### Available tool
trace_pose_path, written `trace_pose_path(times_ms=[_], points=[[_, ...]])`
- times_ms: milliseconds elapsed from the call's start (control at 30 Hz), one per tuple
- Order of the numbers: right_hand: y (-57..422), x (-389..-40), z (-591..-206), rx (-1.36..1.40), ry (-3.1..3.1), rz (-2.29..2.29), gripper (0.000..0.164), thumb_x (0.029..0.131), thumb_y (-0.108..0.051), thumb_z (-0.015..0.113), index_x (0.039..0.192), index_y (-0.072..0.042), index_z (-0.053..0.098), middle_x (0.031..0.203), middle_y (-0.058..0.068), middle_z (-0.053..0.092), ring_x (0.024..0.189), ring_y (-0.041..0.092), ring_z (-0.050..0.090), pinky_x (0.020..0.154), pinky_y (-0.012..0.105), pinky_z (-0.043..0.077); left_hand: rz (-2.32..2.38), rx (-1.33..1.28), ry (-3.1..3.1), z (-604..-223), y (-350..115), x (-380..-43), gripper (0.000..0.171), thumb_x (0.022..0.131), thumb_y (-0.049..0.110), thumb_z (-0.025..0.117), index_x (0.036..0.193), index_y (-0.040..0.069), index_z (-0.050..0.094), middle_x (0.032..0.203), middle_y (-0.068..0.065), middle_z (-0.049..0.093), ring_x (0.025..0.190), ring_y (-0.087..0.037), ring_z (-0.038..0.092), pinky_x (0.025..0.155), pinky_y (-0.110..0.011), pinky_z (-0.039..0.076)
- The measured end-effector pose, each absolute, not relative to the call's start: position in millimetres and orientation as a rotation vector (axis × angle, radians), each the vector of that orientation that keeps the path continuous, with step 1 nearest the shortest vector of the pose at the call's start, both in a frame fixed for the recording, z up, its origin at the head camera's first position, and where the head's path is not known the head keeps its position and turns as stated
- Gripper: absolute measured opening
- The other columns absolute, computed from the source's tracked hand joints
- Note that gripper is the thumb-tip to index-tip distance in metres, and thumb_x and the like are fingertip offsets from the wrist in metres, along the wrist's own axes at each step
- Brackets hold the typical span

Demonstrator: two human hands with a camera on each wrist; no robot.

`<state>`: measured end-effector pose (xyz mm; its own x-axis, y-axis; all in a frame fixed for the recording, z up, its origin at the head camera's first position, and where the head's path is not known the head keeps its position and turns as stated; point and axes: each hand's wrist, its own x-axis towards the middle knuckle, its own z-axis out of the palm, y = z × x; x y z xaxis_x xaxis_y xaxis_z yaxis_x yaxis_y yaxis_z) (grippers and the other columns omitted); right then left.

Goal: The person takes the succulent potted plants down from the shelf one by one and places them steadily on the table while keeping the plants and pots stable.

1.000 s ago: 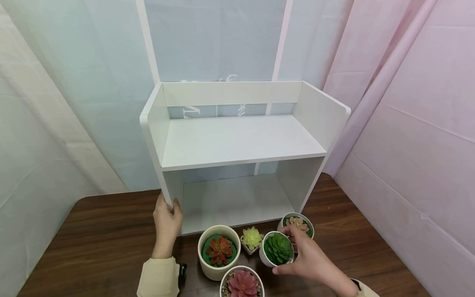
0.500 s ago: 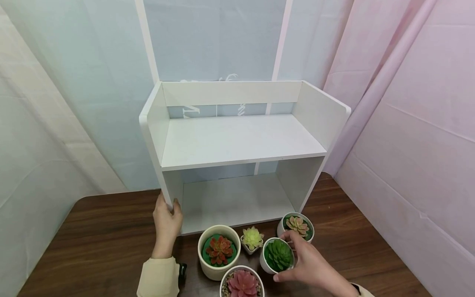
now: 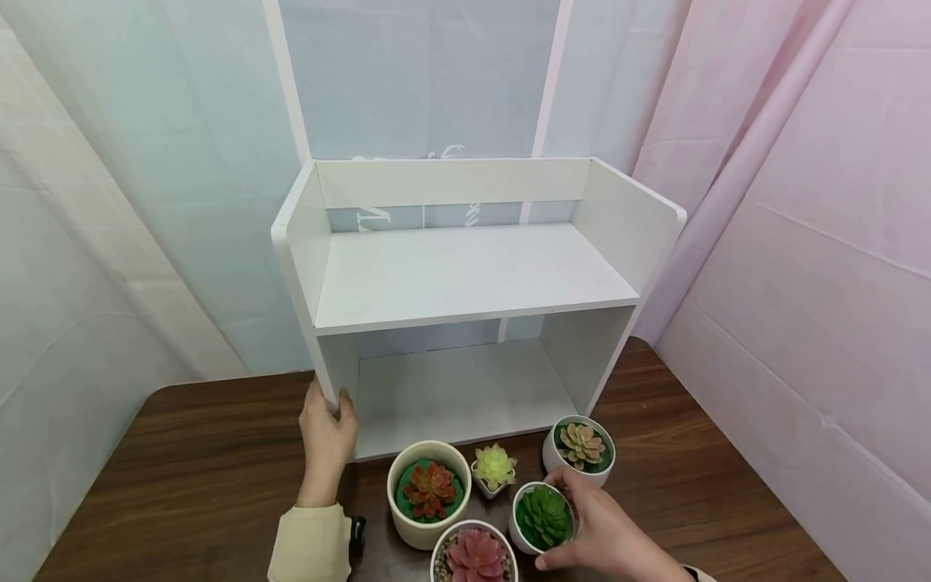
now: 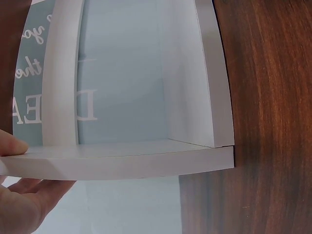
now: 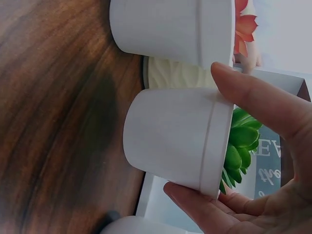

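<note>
My left hand [image 3: 329, 432] grips the front edge of the left side panel of a white two-tier shelf [image 3: 473, 271]. In the left wrist view, its thumb and fingers [image 4: 36, 197] lie on opposite faces of that panel [image 4: 117, 163]. My right hand [image 3: 600, 529] holds a small white pot with a green succulent [image 3: 544, 516] by its rim. The right wrist view shows thumb and fingertips on opposite sides of this pot [image 5: 170, 136], and a dark shadow on the wood by its base.
Around the held pot stand a cream pot with a red succulent [image 3: 429, 495], a pink succulent pot [image 3: 475, 556], a small yellow-green succulent [image 3: 494, 467] and a white pot with a peach succulent [image 3: 580, 447]. All are on the dark wooden table [image 3: 189, 477]; curtains hang behind.
My right hand and the green succulent pot have moved slightly toward me, away from the peach succulent pot, which shows more fully. The left hand keeps its place on the shelf.
</note>
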<state>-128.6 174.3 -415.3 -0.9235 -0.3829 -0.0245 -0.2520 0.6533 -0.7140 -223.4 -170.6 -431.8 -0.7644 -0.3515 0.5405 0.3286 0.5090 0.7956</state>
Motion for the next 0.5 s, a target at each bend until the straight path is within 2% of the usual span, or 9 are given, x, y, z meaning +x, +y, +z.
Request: trace_pose_path(times_ms=[233,500], points=[[176.5,-127.2,-419.5,-0.505,2.666,-1.105,0.078,0.057,-0.042,0.091,0.113,-0.011,0.047,0.100,-0.001,0.057,0.090,0.002,0.055,0.072,0.024,0.045,-1.279,0.017,-2.085,-432.9,-171.3,-223.6,0.045,0.089,-0.012,0.049,0.134,-0.010,0.044,0.122,-0.034,0.053,0.110,-0.054,0.053,0.078,-0.068,0.046],[178.8,-126.3,-423.4,-0.471,2.672,-1.058,0.079,0.055,-0.039,0.092,0.113,-0.010,0.047,0.100,-0.001,0.059,0.090,0.004,0.055,0.073,0.025,0.045,-1.277,0.015,-2.081,-432.5,-171.5,-223.4,0.045,0.089,-0.012,0.049,0.133,-0.011,0.044,0.122,-0.034,0.053,0.111,-0.054,0.053,0.079,-0.068,0.046]])
